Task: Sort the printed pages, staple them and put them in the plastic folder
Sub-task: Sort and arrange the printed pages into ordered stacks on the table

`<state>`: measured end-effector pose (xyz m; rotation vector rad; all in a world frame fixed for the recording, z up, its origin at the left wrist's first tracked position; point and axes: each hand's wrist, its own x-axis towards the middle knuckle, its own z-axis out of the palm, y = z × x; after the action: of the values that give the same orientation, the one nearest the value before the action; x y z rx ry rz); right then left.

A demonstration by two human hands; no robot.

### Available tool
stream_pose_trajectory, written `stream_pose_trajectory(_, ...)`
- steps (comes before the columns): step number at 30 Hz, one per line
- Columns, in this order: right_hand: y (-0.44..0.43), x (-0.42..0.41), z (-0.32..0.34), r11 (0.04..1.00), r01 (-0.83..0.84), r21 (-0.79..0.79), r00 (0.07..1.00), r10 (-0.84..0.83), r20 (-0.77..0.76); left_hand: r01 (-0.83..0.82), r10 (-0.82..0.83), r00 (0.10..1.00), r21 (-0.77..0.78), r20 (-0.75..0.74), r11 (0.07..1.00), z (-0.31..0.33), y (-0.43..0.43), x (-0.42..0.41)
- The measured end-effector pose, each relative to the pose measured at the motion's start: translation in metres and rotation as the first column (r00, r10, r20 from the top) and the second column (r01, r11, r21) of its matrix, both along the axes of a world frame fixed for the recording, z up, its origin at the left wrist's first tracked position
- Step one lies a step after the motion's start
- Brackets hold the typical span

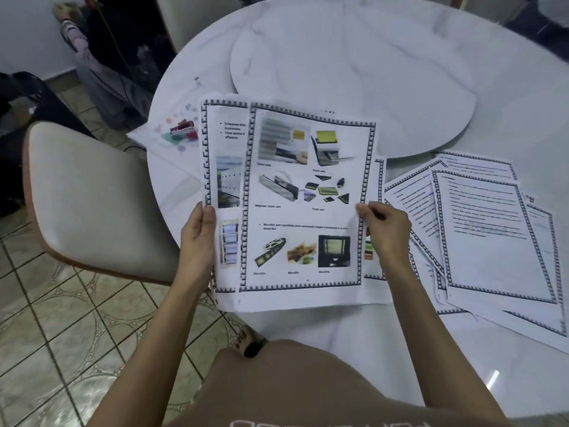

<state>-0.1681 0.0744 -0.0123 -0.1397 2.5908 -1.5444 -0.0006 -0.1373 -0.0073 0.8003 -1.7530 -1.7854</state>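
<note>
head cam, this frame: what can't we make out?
1. Rear held page: head view, only its left strip shows; the top page covers the rest.
2. Print on every sheet: blurred and too small to read.
3. Red object on the clear folder: blurred, so cannot tell whether it is a stapler.
4. Loose pages at right: overlapping and cut off by the frame edge; count unclear.

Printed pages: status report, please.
Left hand, right hand both gripping bordered picture pages. Red stapler lies on clear plastic folder. Loose text pages spread right.
</note>
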Motion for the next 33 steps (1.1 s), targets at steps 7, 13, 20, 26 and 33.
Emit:
stream_pose_trajectory(7, 0.027, -0.010, -0.018, 0.987, 0.083, 0.138, 0.996, -0.084, 0.005, -0.070, 0.070, 0.997, 0.008, 0.021, 0.997, -0.003, -0.016, 0.011)
stream_pose_trajectory(13, 0.036, -0.009, -0.027, 0.965, 0.078, 0.252, 0.997, -0.074, -0.026, -0.123, 0.124, 0.992, -0.023, 0.006, 0.992, -0.001, -0.030, 0.015)
stream_pose_trajectory(20, 0.038, -0.010, -0.031, 0.949, 0.088, 0.303, 0.994, -0.066, -0.084, -0.185, 0.185, 0.983, -0.014, -0.001, 0.983, 0.004, -0.040, 0.018)
stream_pose_trajectory(26, 0.030, -0.013, -0.027, 0.961, 0.122, 0.249, 0.986, -0.088, -0.142, -0.191, 0.191, 0.982, -0.014, 0.006, 0.981, 0.008, -0.036, 0.017)
stream_pose_trajectory(33, -0.003, -0.001, 0.012, 0.967, -0.218, -0.135, 0.957, 0.239, 0.165, -0.115, 0.116, 0.992, -0.036, 0.041, 0.993, 0.002, -0.029, 0.014)
